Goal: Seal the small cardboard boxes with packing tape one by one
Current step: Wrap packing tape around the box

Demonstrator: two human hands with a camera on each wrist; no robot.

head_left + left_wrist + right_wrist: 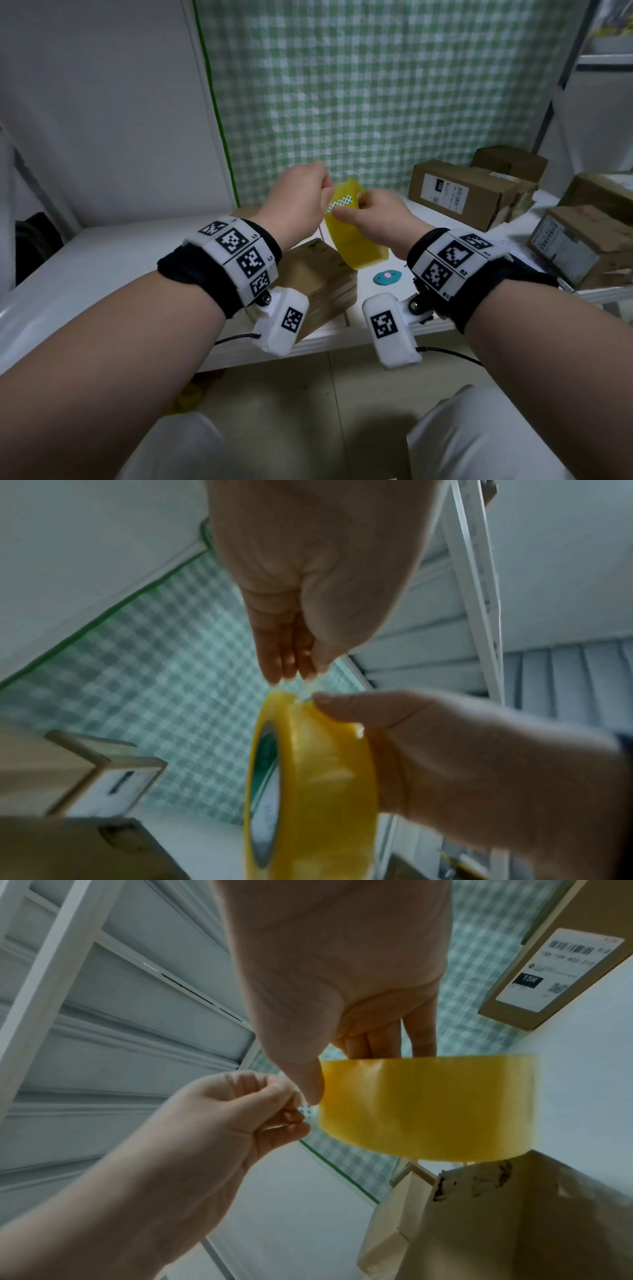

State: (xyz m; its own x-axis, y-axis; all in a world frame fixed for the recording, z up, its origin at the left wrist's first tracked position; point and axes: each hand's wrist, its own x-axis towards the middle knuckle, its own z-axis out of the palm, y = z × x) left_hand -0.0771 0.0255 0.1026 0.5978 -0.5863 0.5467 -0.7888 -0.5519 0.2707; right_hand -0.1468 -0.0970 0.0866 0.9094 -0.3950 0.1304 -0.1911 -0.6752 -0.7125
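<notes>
1. The right hand (373, 219) holds the yellow tape roll (356, 240) up in the air, thumb on the outside and fingers through the hole.
2. The left hand (301, 198) is just beside the roll, at its 10 o'clock. Its fingertips (291, 1096) pinch the loose end of the tape.
3. A small brown box (318, 274) sits on the white table (102, 260) right under the roll, at 6 o'clock from it.
4. More brown boxes (472, 192) stand well apart at 2 o'clock.
5. A little blue thing (387, 277) lies near the small box, at its 3 o'clock.
</notes>
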